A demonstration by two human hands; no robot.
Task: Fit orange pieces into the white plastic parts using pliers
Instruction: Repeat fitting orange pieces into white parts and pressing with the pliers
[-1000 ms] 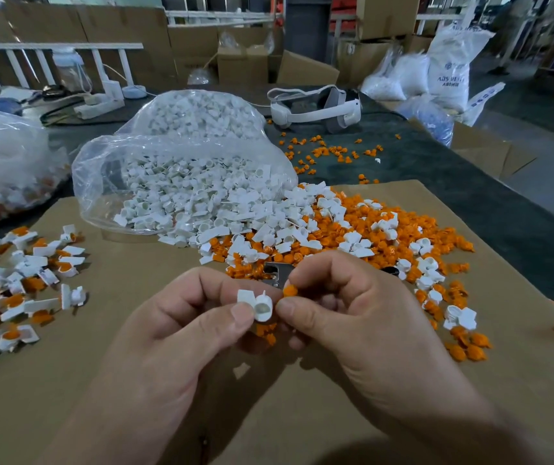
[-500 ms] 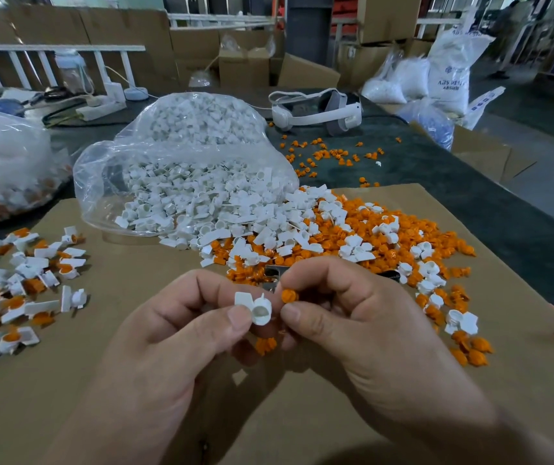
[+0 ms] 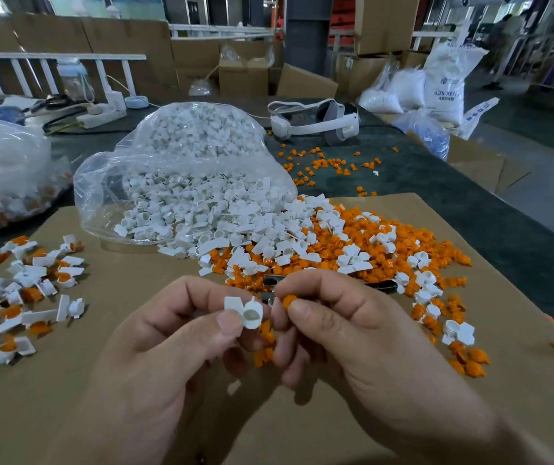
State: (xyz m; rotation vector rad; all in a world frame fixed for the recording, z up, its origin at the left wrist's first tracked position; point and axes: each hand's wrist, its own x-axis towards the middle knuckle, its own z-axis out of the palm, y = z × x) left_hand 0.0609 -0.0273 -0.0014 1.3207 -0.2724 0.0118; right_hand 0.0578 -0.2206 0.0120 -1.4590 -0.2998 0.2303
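Cardboard boxes point(image 3: 245, 75) line the back of a large storeroom. Nearer stands a dark table point(image 3: 486, 229), and over its near half lies a brown cardboard sheet point(image 3: 128, 391) that serves as the work surface (flat and matt, so small bits should not roll far on it). A white headset point(image 3: 315, 120) rests at the table's far side. At the sheet's far edge a clear bag point(image 3: 181, 182) spills white parts into a loose heap of orange pieces point(image 3: 413, 243). A second bag point(image 3: 4, 169) sits at the left, and near it lies a spread of assembled pieces point(image 3: 17, 297), white with orange in them. What looks like the pliers point(image 3: 381, 285) lies half buried in the heap behind the right hand, and neither hand holds it.

Both hands hover over the middle of the sheet. The left hand point(image 3: 168, 350) pinches one white plastic part point(image 3: 250, 313) between thumb and forefinger, its round socket facing the camera. The right hand point(image 3: 362, 340) pinches a single orange piece point(image 3: 289, 301) between thumb and fingertip, just beside that socket and not yet in it.

Both items look light, stiff and smooth, easy to drop or flick away. I would hold the white part by its flat tab, leaving the socket free, and take the orange piece by its sides. The squeeze with the pliers should probably be gentle, lest thin plastic crack.
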